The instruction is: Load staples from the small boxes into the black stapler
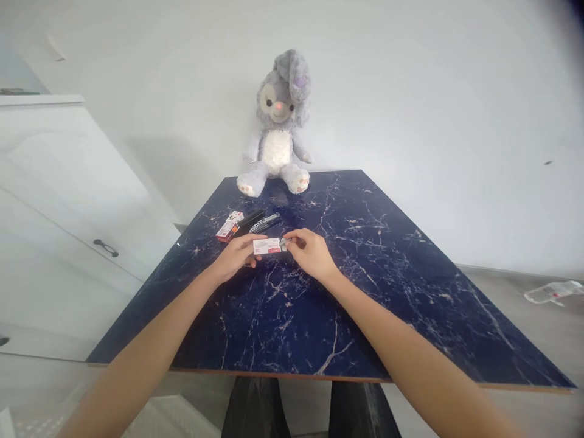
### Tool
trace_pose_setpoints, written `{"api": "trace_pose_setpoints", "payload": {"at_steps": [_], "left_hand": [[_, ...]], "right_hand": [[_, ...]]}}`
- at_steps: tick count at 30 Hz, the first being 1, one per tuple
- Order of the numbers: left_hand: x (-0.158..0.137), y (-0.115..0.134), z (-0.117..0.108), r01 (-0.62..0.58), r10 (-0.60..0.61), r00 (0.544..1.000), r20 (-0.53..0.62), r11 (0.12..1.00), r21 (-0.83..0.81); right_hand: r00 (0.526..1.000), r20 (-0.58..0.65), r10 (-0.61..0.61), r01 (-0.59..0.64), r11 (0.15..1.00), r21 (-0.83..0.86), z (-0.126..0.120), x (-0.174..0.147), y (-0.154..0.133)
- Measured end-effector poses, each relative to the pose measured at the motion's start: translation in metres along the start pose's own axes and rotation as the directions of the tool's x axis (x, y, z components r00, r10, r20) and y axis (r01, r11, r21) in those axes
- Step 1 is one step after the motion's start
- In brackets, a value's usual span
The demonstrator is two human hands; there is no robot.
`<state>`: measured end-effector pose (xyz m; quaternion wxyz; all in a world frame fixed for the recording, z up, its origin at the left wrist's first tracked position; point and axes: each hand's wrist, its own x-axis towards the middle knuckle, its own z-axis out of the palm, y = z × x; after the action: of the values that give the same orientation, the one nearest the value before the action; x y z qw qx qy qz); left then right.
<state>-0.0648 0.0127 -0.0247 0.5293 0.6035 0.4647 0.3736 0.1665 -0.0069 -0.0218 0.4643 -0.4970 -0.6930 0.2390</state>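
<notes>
Fingers of our left hand (232, 257): drawn in around the left end of a small white-and-red carton (266, 246), with digits at its far and near long edges. Fingers of our right hand (314, 252): thumb and forefinger nearly together, pinching a grey piece (283, 243) at the carton's right end (too small to identify).

Location: carton between both hands, over the dark blue surface (356, 292); whether its underside touches, we cannot tell.

Handling, in our judgement: light; thin card, stiff along the edges, easily dented across the broad printed face; smooth, perhaps slightly slippery. Best hold: the long edges near the left end, lightly, leaving the right end free. Grey piece: probably thin and firm, best taken in a fingertip pinch.

Neighbouring items: second box (229, 225), black oblong item (249, 222) and pen-like sticks (266, 224), grouped just beyond our left hand; plush toy (277, 152), seated at the far edge.
</notes>
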Motion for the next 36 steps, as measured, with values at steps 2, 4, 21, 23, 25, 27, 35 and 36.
{"api": "trace_pose_setpoints", "payload": {"at_steps": [2, 4, 21, 23, 25, 27, 35, 36], "left_hand": [[-0.001, 0.001, -0.001, 0.011, -0.011, 1.000, 0.008, 1.000, -0.027], [-0.002, 0.003, -0.002, 0.045, -0.042, 0.997, 0.057, 0.998, -0.046], [-0.005, 0.001, -0.007, 0.078, -0.049, 0.987, 0.152, 0.978, -0.193], [-0.004, 0.000, -0.007, 0.081, -0.048, 0.985, 0.167, 0.977, -0.197], [-0.004, -0.002, -0.007, 0.076, -0.035, 0.980, 0.194, 0.975, -0.207], [-0.002, -0.005, -0.006, 0.054, -0.009, 0.979, 0.206, 0.975, -0.214], [-0.002, -0.008, 0.002, -0.103, 0.118, 0.981, 0.156, 0.989, -0.104], [-0.003, -0.006, 0.003, -0.103, 0.123, 0.981, 0.153, 0.986, -0.133]], "right_hand": [[1.000, -0.016, -0.024, 0.024, 1.000, -0.021, 0.001, -0.001, 0.000], [0.998, -0.016, -0.065, 0.065, 0.997, -0.037, -0.001, -0.001, -0.001], [0.982, 0.084, 0.167, -0.187, 0.884, 0.430, 0.004, 0.005, 0.010], [0.956, 0.198, 0.218, -0.293, 0.766, 0.572, 0.004, 0.005, 0.012], [0.948, 0.203, 0.243, -0.317, 0.715, 0.624, 0.006, 0.005, 0.013], [0.955, 0.148, 0.258, -0.293, 0.741, 0.604, 0.008, 0.006, 0.015], [0.990, -0.143, 0.003, 0.024, 0.982, 0.186, 0.008, 0.002, 0.010], [0.987, -0.157, 0.022, 0.012, 0.977, 0.215, 0.008, 0.002, 0.008]]}}
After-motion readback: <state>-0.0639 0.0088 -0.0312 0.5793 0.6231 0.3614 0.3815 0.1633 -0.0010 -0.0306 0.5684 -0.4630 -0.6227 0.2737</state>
